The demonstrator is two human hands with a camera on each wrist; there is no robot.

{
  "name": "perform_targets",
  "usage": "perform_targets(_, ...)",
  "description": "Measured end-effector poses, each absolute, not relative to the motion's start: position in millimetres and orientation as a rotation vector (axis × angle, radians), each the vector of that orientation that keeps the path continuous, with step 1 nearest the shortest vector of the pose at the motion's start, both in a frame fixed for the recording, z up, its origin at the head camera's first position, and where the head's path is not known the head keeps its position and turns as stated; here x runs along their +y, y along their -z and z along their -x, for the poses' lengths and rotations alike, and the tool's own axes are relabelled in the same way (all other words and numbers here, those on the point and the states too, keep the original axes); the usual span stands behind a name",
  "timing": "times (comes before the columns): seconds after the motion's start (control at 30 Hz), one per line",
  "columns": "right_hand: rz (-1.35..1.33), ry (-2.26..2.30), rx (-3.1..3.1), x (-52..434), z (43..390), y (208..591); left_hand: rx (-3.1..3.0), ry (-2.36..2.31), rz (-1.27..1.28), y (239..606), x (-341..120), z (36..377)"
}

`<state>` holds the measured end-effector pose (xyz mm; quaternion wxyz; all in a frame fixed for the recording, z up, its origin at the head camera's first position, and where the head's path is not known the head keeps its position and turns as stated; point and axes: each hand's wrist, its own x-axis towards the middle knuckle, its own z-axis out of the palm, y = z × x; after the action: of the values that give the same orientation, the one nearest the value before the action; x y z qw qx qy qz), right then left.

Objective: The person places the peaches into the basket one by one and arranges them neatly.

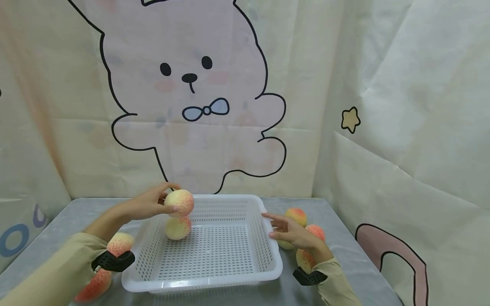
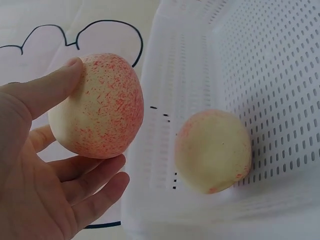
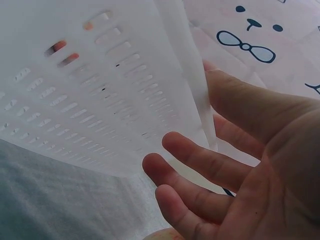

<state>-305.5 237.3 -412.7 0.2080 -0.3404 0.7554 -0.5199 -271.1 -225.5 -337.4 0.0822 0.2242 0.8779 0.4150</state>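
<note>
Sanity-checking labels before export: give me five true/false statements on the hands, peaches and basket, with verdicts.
1. The left hand holds a peach. True.
2. Three peaches lie inside the basket. False: only one, the basket peach, lies inside.
3. The right hand is at the basket's right rim. True.
4. The held peach touches the basket peach. False: the left wrist view shows a gap between them.
5. Loose peaches lie on the table on both sides of the basket. True.
</note>
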Motion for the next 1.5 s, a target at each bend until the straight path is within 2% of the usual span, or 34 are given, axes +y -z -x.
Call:
perform_targets(0.63,0.938,1.468,2.076,236,304,411,2.514,-1.145,-0.736,349,-183,289)
perform_targets(1.5,0.965,1.462,2.081,237,305,413,2.528,-1.033,-0.664,372,-152,306)
